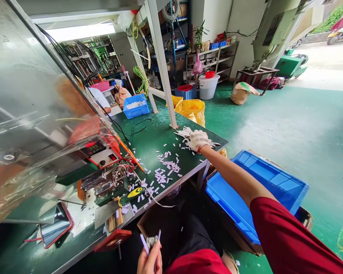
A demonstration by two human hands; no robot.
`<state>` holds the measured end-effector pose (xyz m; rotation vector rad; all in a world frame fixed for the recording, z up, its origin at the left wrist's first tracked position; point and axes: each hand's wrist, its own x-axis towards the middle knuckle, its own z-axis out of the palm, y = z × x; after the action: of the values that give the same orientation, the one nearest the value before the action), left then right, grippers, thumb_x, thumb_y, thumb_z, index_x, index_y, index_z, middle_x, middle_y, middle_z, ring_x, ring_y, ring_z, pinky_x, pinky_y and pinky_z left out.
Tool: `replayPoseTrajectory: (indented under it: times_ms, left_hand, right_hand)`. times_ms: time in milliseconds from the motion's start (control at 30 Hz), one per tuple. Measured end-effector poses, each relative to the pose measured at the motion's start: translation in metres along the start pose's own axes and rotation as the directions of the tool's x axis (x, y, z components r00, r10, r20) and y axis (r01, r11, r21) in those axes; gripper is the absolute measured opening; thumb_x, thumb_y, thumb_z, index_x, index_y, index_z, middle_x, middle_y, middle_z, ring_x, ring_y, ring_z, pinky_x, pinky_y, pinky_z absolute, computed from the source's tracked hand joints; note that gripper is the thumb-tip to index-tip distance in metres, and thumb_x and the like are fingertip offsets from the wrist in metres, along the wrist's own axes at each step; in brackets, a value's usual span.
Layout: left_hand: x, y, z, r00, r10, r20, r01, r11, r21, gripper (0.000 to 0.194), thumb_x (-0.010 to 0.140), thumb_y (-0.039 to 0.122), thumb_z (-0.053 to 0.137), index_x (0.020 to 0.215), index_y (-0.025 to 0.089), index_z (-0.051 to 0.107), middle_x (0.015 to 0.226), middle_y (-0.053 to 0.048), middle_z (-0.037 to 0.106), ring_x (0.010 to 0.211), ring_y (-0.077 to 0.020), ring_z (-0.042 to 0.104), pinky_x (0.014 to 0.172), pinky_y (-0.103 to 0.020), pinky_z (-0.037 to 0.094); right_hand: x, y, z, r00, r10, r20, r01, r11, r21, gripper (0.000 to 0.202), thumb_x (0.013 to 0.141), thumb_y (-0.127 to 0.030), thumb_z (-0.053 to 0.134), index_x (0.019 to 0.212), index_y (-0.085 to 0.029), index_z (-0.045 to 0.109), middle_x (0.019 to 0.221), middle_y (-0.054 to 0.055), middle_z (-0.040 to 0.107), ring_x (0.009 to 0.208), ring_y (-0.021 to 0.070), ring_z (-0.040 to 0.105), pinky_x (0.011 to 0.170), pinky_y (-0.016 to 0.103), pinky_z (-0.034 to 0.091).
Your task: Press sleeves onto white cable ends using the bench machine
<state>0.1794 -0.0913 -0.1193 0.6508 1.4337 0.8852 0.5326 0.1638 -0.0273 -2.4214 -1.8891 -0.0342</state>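
Inside a workshop with a green floor point(274, 129), works at a green-topped bench point(148, 147), hands well apart. Holds pale lilac strips point(144, 244) on either side of a greyish bundle point(152, 241), pinched between thumb and fingers of the bare left hand point(151, 261), low in front of the body and just off the bench edge. Reaches out with the right hand point(198, 140), in a white knitted glove, onto a heap of white strips point(183, 132) at the bench's far right corner, near the foot of a white metal post point(163, 68). Cannot tell whether gripping any of them or only resting on top.

Closer along the bench, a loose scatter of short lilac pieces point(161, 177), with a yellow-and-green tool handle point(135, 193) at its fringe. To the left, behind hanging clear plastic, a control box point(103, 156) with a red-lit display. Toward the back, a blue bin point(137, 111) of small white pieces, near another person's white sleeve point(99, 98). Off the right end, a blue crate point(257, 175) on cardboard; past the corner, yellow bags point(190, 109). Farther back, metal shelves point(225, 46) and a white bucket point(208, 89) topped with a red basin point(209, 74).
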Motion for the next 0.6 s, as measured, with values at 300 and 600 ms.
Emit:
replayPoseTrajectory:
  times_ms: [300,600]
  left_hand:
    - [0.013,-0.012,-0.003,1.0,-0.019,-0.008,0.019,1.0,0.006,0.067,0.05,0.072,0.082,0.05,0.02,0.04,0.038,0.009,0.029,0.029,-0.0035,0.026,0.033,-0.018,0.019]
    - [0.017,-0.015,0.013,0.998,-0.04,-0.053,0.042,0.998,0.041,0.067,0.048,0.075,0.08,0.051,0.021,0.041,0.038,0.009,0.03,0.031,-0.0043,0.027,0.034,-0.018,0.021]
  right_hand:
    - [0.004,0.017,0.006,0.997,0.072,-0.019,-0.071,0.995,0.075,0.051,0.097,-0.048,0.041,0.122,-0.009,0.063,0.117,0.022,0.061,0.106,0.0308,0.051,0.09,0.041,0.035]
    - [-0.023,-0.036,0.027,0.842,-0.415,-0.344,0.504,0.833,0.229,0.04,0.102,-0.035,0.039,0.128,-0.013,0.06,0.137,0.014,0.054,0.129,0.0249,0.041,0.11,0.037,0.031]
